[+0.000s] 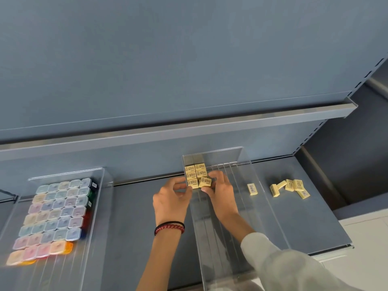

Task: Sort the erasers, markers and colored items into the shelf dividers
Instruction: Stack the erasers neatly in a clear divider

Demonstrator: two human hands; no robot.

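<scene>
Right hand (218,193) pinches a yellow eraser (204,182) between thumb and fingertips, holding it tilted at the near right corner of a block of erasers (195,172). Left hand (172,198) comes in from the other side, its fingers curled at the block's near left corner, right at the left wall of the clear divider tray (241,162). I cannot tell whether it grips the wall, an eraser or nothing.

The block sits packed in two columns in the tray's far left corner, printed faces up. The tray stands in the middle of the grey-blue shelf (134,217), reaching from the back to the front edge.

A single eraser (252,189) lies at the tray's right wall; inside or just outside is unclear. Further right, near the shelf's right edge, loose erasers (291,186) lie in a small scattered heap.

A beaded bracelet (169,227) circles the left wrist, and a pale sleeve (283,267) covers the right forearm.

Toward the shelf's left end, well apart from the hands, a second clear tray (100,172) holds rows of coloured cases (54,217).
</scene>
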